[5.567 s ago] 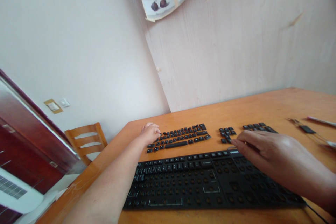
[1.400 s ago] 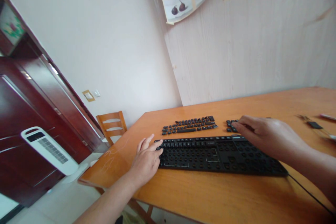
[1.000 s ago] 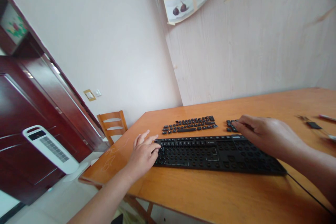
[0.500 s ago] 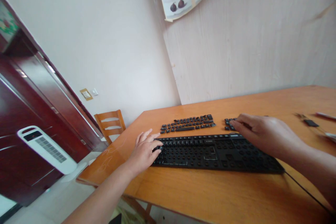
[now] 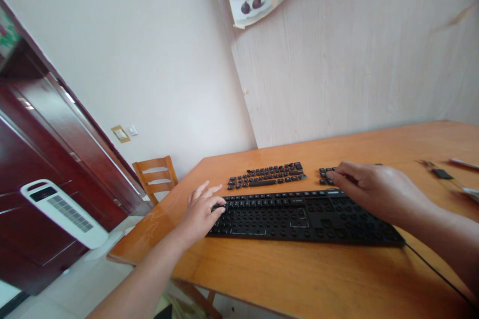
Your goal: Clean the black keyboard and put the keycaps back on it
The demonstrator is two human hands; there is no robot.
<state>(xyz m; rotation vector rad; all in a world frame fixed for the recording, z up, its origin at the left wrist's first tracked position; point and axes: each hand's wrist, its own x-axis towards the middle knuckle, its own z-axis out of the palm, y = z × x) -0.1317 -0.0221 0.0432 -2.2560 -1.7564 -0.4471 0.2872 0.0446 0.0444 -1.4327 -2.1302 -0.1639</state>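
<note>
A black keyboard (image 5: pixel 258 222) lies on the wooden table, its upper rows fitted with keycaps and most of the lower part bare. At its left end is my left hand (image 5: pixel 200 212), thumb and index finger pinched around a small dark keycap, mostly hidden, while the other fingers stretch out. My right hand (image 5: pixel 368 189) is curled over the keyboard's upper right, thumb against the fingers; whatever it may hold is hidden. Behind the keyboard, loose keycaps (image 5: pixel 267 177) lie in rows. A smaller group of keycaps (image 5: pixel 324 175) is partly covered by my right hand.
A black cable (image 5: pixel 437 274) runs from the keyboard's right end. Thin tools (image 5: pixel 441 173) and a pen-like stick (image 5: pixel 463 163) lie at the table's right. A wooden chair (image 5: pixel 155 177) stands beyond the left edge, near a white upright appliance (image 5: pixel 67 214).
Since the oldest frame, my left hand has come from the loose keycaps to the keyboard's left end. Lately its fingers shift slightly left, thumb and index closer together. My right hand stays nearly still.
</note>
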